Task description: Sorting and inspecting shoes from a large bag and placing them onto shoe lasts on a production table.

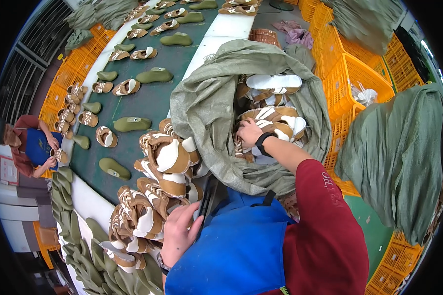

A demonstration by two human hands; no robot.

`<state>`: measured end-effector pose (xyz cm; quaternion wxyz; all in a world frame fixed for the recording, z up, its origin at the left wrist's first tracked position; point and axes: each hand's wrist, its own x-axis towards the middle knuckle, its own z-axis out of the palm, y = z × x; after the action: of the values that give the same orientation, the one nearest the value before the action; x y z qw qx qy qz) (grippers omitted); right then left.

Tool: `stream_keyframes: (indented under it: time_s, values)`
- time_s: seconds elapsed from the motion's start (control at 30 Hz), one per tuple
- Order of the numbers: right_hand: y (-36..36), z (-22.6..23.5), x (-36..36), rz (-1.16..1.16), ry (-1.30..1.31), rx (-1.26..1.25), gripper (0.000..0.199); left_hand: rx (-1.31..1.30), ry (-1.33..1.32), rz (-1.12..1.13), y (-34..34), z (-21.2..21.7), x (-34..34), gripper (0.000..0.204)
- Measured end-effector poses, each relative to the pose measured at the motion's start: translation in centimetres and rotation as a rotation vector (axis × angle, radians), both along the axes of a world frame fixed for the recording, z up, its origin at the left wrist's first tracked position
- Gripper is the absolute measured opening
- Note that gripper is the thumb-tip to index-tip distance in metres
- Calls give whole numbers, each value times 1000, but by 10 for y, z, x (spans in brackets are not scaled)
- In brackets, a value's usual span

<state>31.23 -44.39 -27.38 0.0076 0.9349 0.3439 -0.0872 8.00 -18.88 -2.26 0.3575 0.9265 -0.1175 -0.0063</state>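
My right hand point(248, 132) reaches into an open grey-green woven sack point(206, 103) and grips a tan and white shoe upper point(275, 129) among several others inside. A black watch sits on that wrist. My left hand point(178, 233) rests flat against a tall stack of tan and white shoe uppers point(152, 196) piled on the table's white edge, with a dark slim object just beside its fingers. I wear a blue apron over red sleeves.
A dark green conveyor belt point(152, 105) carries olive shoe lasts point(132, 124) and shoe uppers. A person point(32, 147) in a blue apron works at the left. Orange crates point(354, 73) and another green sack point(398, 157) stand on the right. Olive lasts point(83, 255) pile at lower left.
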Motion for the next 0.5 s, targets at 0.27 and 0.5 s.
stream_keyframes:
  time_s: [0.27, 0.5]
  values:
    - [10, -17, -5, -127, 70, 6, 54, -22, -103, -170, -22, -1, 13, 32]
    - [-28, 58, 18, 33, 285, 312, 29, 14, -135, -84, -5, 0, -2, 30]
